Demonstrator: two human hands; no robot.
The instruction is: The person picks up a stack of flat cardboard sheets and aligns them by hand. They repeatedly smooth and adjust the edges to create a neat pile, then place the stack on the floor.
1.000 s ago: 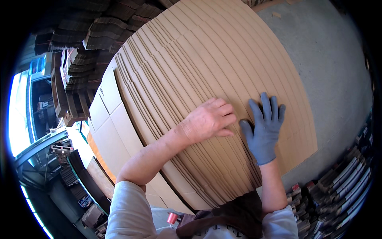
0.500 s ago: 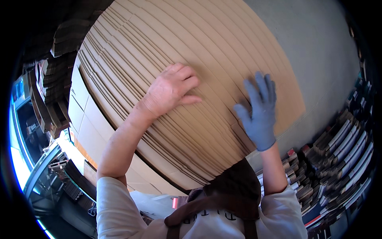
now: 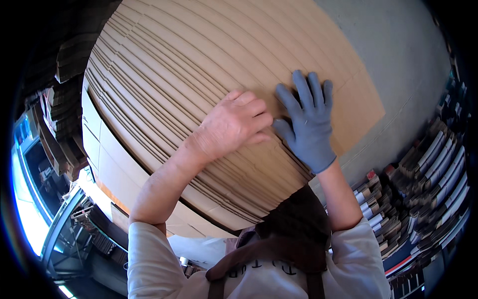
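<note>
Overlapping flat cardboard sheets point(image 3: 199, 65) spread before me in a large fanned stack, their edges stepped in many lines. My bare left hand point(image 3: 235, 122) lies over the middle of the stack, fingers curled down and closed, with the thumb toward the right. Its fingertips are hidden, so what they hold, if anything, does not show. Just to its right, my right hand point(image 3: 309, 124) wears a grey glove and lies on the sheets with fingers spread. A small gap separates the two hands.
Pale cardboard point(image 3: 112, 149) lies along the stack's left side. Grey floor point(image 3: 398, 55) shows to the right. Bundled flat cardboard point(image 3: 433, 174) stands at the lower right. More stacked cardboard point(image 3: 74, 57) and a vehicle-like frame with windows point(image 3: 59, 219) are at the left.
My left hand has moved right and its fingers have curled further. My gloved right hand has shifted left and away from me, closer to the left, with its fingers more spread.
</note>
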